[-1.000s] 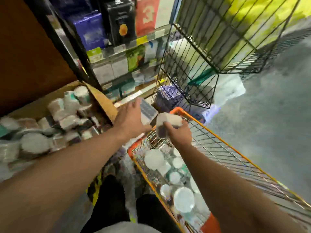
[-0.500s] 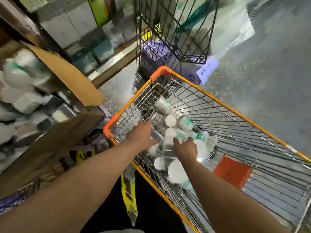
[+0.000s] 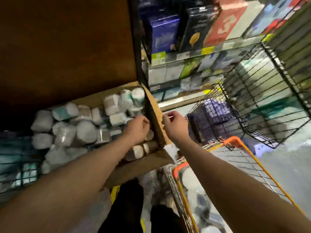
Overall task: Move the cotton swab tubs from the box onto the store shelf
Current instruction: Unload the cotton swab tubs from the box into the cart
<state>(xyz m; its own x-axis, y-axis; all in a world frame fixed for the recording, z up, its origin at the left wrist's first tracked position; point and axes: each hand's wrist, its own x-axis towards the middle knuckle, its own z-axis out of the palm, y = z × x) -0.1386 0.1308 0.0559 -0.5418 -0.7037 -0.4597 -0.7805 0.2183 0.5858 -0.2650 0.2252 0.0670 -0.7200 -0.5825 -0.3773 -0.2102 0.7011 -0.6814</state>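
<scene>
Fingers (image 3: 146,121) of the left hand (image 3: 137,130) curl downward inside the cardboard box (image 3: 151,163), among the cotton swab tubs (image 3: 111,105). Whether they grip one I cannot tell, since the back of the hand hides it. Tubs lie heaped just beside the knuckles and under the wrist, filling the box. On the other side of the raised box flap (image 3: 154,115), the right hand (image 3: 175,126) is near the flap's edge, its fingers (image 3: 168,117) curled together with nothing seen in them. An orange cart (image 3: 233,142) stands below it.

Upright box flap (image 3: 154,120) beside crowded tubs (image 3: 87,130)
</scene>
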